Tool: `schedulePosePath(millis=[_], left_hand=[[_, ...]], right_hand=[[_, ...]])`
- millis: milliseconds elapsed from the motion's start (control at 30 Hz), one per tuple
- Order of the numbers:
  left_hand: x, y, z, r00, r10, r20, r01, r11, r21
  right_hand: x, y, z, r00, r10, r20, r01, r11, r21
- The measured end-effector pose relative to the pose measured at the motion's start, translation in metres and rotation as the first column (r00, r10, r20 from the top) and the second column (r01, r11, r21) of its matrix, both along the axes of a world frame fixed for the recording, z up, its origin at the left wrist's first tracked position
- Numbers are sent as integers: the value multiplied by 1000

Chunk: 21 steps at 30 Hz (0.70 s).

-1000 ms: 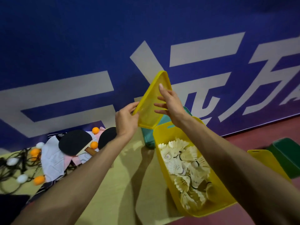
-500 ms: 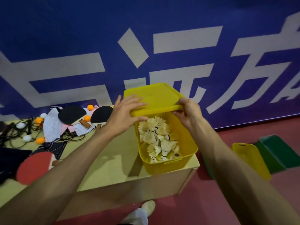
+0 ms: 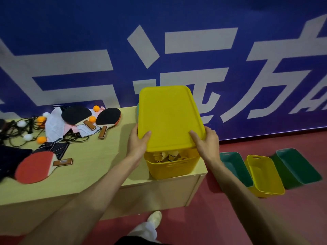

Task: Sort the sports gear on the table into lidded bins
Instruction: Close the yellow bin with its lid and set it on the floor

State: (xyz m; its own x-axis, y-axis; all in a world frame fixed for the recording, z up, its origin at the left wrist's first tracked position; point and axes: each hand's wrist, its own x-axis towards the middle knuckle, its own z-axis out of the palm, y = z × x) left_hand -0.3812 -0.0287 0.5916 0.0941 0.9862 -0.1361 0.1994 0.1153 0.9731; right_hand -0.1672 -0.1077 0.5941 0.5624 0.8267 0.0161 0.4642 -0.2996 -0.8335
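A yellow lid (image 3: 168,117) lies flat over the yellow bin (image 3: 172,167) at the right end of the wooden table (image 3: 99,161). Its near edge sits a little above the rim, and shuttlecocks (image 3: 168,155) show through the gap. My left hand (image 3: 138,143) grips the lid's near left corner, thumb on top. At the near right corner my right hand (image 3: 206,141) holds the lid the same way.
Two black paddles (image 3: 76,114) (image 3: 108,119), a red paddle (image 3: 36,166), orange balls (image 3: 41,139) and white balls (image 3: 28,137), cords and cloths clutter the table's left. On the red floor to the right stand a teal bin (image 3: 235,167), a yellow bin (image 3: 264,175) and a green bin (image 3: 299,167). My shoe (image 3: 155,217) is below.
The lid went from held upright in the air to lying flat over the bin. Both hands moved to its near corners.
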Motion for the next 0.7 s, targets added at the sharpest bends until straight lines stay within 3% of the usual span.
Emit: schedulePosePath(millis=[100, 200, 533, 700], left_hand=[[-3, -16, -15, 998, -10, -54, 12, 998, 55], [-5, -20, -26, 997, -15, -81, 21, 997, 73], [15, -18, -53, 967, 4, -256, -17, 999, -48], [20, -17, -62, 962, 59, -267, -64, 998, -9]], right_hand=[[6, -7, -12, 983, 79, 164, -69, 995, -65], [12, -13, -17, 971, 134, 199, -117, 989, -95], [4, -9, -39, 992, 112, 52, -106, 988, -111], [4, -8, -50, 997, 56, -56, -61, 994, -87]])
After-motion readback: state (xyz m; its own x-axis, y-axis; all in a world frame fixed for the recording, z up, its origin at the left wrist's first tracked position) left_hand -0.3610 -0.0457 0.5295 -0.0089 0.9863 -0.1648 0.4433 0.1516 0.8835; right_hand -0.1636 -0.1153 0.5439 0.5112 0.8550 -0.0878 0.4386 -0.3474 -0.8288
